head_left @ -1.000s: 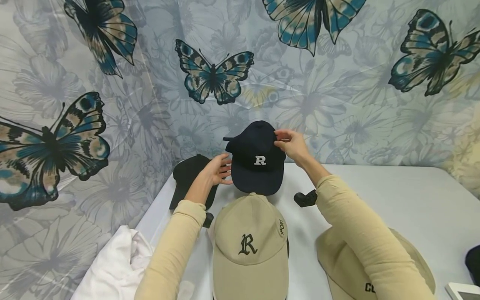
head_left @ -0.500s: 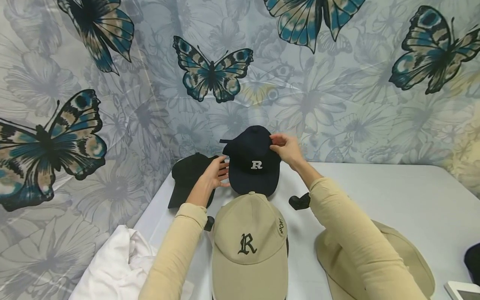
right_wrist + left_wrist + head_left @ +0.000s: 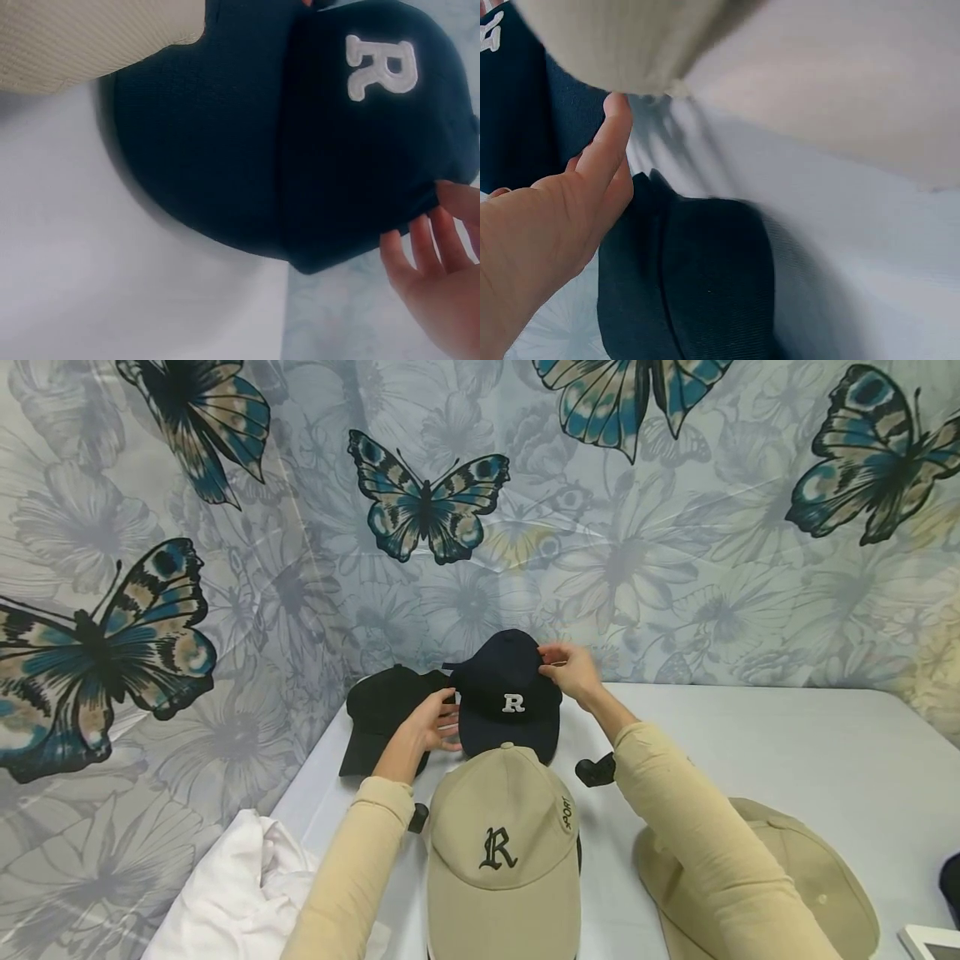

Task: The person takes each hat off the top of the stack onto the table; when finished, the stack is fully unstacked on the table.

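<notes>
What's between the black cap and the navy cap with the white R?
The person's left hand is between the black cap and navy cap, in both head and left wrist views.

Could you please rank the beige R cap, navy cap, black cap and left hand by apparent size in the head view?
Beige R cap
Navy cap, black cap (partly hidden): too alike
Left hand
</notes>
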The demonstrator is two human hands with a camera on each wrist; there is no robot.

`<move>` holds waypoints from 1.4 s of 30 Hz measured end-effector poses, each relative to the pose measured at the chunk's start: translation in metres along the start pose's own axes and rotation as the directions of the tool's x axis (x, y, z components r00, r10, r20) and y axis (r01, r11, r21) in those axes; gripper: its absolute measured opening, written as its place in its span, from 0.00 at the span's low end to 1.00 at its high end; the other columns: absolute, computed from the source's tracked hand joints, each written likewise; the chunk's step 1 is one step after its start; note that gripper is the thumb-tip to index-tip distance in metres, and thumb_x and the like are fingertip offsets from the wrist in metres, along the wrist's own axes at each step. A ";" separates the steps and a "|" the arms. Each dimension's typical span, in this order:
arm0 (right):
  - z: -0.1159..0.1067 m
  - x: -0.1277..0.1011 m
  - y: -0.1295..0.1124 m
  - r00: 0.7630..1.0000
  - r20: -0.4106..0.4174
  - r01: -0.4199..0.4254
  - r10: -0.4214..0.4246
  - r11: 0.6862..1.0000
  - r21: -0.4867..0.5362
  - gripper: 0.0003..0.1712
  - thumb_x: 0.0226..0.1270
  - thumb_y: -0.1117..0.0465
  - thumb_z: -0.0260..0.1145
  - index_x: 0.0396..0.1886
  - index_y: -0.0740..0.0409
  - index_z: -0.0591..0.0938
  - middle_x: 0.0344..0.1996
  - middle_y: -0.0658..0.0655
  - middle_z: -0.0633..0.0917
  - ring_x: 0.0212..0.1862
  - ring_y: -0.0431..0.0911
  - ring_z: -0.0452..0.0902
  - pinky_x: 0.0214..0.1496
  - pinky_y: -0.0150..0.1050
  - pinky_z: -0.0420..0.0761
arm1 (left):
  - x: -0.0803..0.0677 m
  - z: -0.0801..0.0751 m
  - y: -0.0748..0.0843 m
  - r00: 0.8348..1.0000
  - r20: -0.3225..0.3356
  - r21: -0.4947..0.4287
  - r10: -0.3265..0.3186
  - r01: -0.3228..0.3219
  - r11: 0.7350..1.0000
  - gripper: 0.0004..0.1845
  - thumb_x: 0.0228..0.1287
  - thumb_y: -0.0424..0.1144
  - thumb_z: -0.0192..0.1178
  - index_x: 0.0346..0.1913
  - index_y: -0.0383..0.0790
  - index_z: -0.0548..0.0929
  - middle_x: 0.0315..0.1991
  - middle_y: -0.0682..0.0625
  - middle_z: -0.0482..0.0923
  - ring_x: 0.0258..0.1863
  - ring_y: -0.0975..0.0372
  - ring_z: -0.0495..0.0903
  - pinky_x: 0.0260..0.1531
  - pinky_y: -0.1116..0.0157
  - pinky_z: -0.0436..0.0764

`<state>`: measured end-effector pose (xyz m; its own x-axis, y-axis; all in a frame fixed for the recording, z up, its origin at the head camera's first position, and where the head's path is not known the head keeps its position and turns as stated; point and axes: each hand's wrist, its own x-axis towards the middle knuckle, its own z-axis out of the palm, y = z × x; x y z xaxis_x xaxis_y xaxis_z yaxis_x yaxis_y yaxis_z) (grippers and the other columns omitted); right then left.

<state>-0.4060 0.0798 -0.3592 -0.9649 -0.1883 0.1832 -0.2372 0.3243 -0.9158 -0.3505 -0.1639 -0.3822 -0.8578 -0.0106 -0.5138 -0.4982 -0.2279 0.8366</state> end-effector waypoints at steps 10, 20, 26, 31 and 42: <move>0.000 -0.001 0.006 0.983 0.097 -0.167 0.156 0.978 0.127 0.23 0.72 0.64 0.56 0.65 0.65 0.71 0.60 0.66 0.71 0.60 0.58 0.68 0.60 0.49 0.70 | 0.004 -0.005 -0.010 1.000 0.001 0.038 -0.023 0.023 0.999 0.31 0.71 0.54 0.47 0.65 0.33 0.66 0.61 0.39 0.64 0.59 0.48 0.65 0.56 0.45 0.68; 0.002 0.004 0.012 0.961 0.122 -0.277 0.250 0.892 0.357 0.28 0.77 0.55 0.49 0.68 0.68 0.65 0.61 0.67 0.67 0.62 0.58 0.62 0.65 0.50 0.63 | 0.006 -0.006 -0.013 1.000 -0.013 0.031 -0.021 0.022 0.999 0.32 0.71 0.55 0.47 0.66 0.32 0.65 0.61 0.37 0.62 0.59 0.47 0.64 0.56 0.45 0.68; 0.000 0.004 0.017 0.952 0.164 -0.306 0.259 0.846 0.436 0.32 0.79 0.48 0.41 0.71 0.66 0.60 0.65 0.66 0.64 0.61 0.55 0.61 0.66 0.49 0.61 | 0.006 -0.006 -0.014 1.000 -0.020 0.004 -0.021 0.021 1.000 0.33 0.71 0.54 0.47 0.66 0.31 0.64 0.62 0.36 0.61 0.60 0.47 0.63 0.58 0.45 0.66; -0.002 0.003 0.020 0.943 0.225 -0.331 0.246 0.777 0.535 0.35 0.79 0.45 0.37 0.74 0.64 0.54 0.71 0.65 0.57 0.69 0.56 0.53 0.70 0.49 0.53 | 0.006 -0.008 -0.016 0.999 -0.017 -0.014 -0.033 0.033 0.999 0.33 0.71 0.53 0.47 0.68 0.31 0.62 0.63 0.35 0.59 0.62 0.46 0.62 0.59 0.44 0.65; -0.002 0.002 0.023 0.938 0.248 -0.348 0.244 0.654 0.672 0.37 0.78 0.43 0.37 0.75 0.61 0.51 0.72 0.64 0.55 0.72 0.54 0.48 0.71 0.47 0.49 | 0.008 -0.009 -0.018 0.999 -0.024 -0.056 -0.039 0.038 0.998 0.34 0.71 0.53 0.48 0.70 0.31 0.59 0.66 0.35 0.56 0.66 0.45 0.58 0.60 0.44 0.63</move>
<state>-0.4136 0.0887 -0.3790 -0.9345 -0.3272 -0.1401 0.2561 -0.3450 -0.9030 -0.3469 -0.1683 -0.4033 -0.8344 -0.0247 -0.5506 -0.5225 -0.2823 0.8045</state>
